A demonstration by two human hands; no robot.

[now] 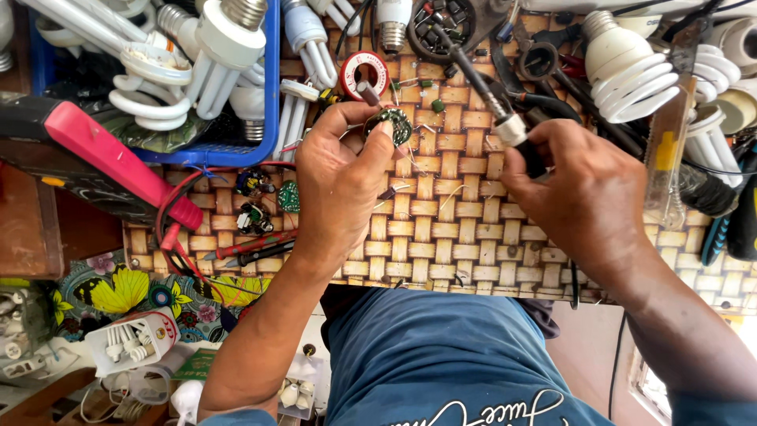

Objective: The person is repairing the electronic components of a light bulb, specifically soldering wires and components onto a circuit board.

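Fingers and thumb of the left hand [341,170] pinch a small round green circuit board [392,125] by its edge, holding it just above the woven bamboo mat [441,237] near the mat's far side. The right hand [587,193] is curled tight around the dark handle of a soldering iron [495,102], all fingers wrapped on the grip.

From the head camera, the only view, clutter surrounds the hands. Beyond the left hand sits a blue plastic crate [272,87] piled with white spiral lamps [158,71]. A red spool of solder wire [363,75] lies just behind the board, and a round tray of small parts [441,24] is farther back. To the left, a red-edged multimeter [95,150] rests with its red and black probes [252,248] stretched across the mat, beside loose circuit boards [256,201]. At the right lie another white spiral lamp [631,75], black cables and a clear-handled screwdriver [666,158]. Nothing lies between the board and the iron.

The soldering iron's long axis runs diagonally, from the right fist up and away to the left, and its metal shaft reaches over the tray of parts. The board is tilted, its flat face turned partly toward the camera; the thumb covers its near rim.
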